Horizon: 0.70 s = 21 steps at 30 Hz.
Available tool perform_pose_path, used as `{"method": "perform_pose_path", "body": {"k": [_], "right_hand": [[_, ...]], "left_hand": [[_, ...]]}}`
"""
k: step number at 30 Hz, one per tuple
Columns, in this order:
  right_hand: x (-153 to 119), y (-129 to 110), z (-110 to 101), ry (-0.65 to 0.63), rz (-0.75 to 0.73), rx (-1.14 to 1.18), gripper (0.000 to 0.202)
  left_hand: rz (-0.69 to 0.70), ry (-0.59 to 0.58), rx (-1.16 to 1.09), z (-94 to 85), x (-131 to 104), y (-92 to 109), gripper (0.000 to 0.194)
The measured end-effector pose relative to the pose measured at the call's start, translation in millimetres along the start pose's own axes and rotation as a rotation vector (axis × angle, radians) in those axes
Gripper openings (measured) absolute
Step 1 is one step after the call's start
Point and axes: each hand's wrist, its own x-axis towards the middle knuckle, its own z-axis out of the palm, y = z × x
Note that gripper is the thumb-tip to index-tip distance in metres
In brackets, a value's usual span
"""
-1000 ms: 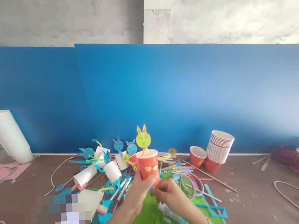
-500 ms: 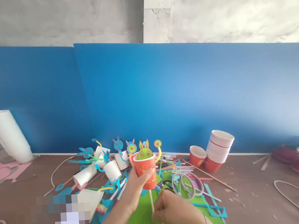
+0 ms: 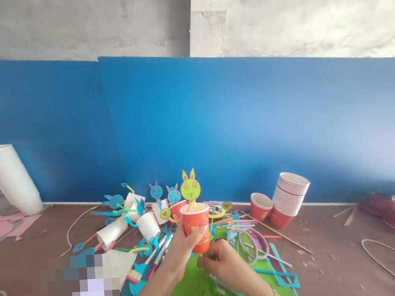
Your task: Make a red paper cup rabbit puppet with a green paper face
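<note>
Left hand: the left hand (image 3: pixel 182 256) holds the red paper cup (image 3: pixel 196 226) upright above the desk (image 3: pixel 332 265), fingers wrapped round its side with the thumb across the front.
Right hand: the right hand (image 3: pixel 225 267) sits just under the cup's base, fingers pressed together as if pinching something there; what they pinch is hidden by the hand and cup.
Red paper cup: held in the air near the middle of the view, over the green paper sheet (image 3: pixel 196 288), with a pale mark on its front.
Rabbit head: a yellow-green paper rabbit head (image 3: pixel 190 188) stands up out of the cup's mouth, ears upward.
Arms: a thin yellow strip with a green disc (image 3: pixel 227 205) at its end sticks out to the cup's right; another disc (image 3: pixel 165 213) shows at the left.
Behind the cup: a heap of white cup figures with blue rabbit heads (image 3: pixel 144 213), lying on the desk among pens and paper strips.
Right of the cup: a single red cup (image 3: pixel 260 206) beside a leaning stack of red cups (image 3: pixel 287 198).
Far left: a stack of white cups (image 3: pixel 12 179) lying tilted.
Backdrop: blue boards (image 3: pixel 233 128) stand along the desk's far edge.
</note>
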Motion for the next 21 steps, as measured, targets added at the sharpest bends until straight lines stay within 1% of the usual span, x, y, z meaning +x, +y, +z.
{"method": "perform_pose_path", "body": {"k": [3, 7, 10, 12, 15, 17, 18, 21], "right_hand": [[-3.7, 2.6, -3.3, -0.084, 0.016, -0.080, 0.024], [-9.8, 5.7, -7.9, -0.217, 0.118, -0.245, 0.018], [-9.8, 5.1, -7.5, -0.206, 0.109, -0.273, 0.021], [-7.6, 3.1, -6.7, -0.150, 0.074, -0.245, 0.024], [-5.0, -0.5, -7.1, -0.076, 0.003, -0.167, 0.023], [-5.8, -1.9, -8.9, -0.084, -0.019, -0.147, 0.023], [-7.0, -2.1, -10.0, -0.109, -0.013, -0.158, 0.024], [-11.9, -2.2, -12.8, -0.193, 0.057, -0.230, 0.024]], "left_hand": [[-0.007, 0.000, 0.005, -1.0, -1.1, 1.8, 0.042], [0.025, -0.001, -0.021, -3.0, -1.2, 3.5, 0.048], [0.044, -0.002, -0.022, -3.2, -0.4, 3.6, 0.046], [0.040, 0.007, -0.004, -2.0, -0.6, 3.1, 0.043], [0.001, 0.021, 0.004, 0.7, -1.9, 1.6, 0.039], [-0.021, 0.018, -0.007, 1.9, -2.8, 1.0, 0.042], [-0.027, 0.015, -0.011, 2.0, -3.0, 0.8, 0.043], [-0.021, 0.002, -0.013, 0.8, -2.5, 1.0, 0.046]]}}
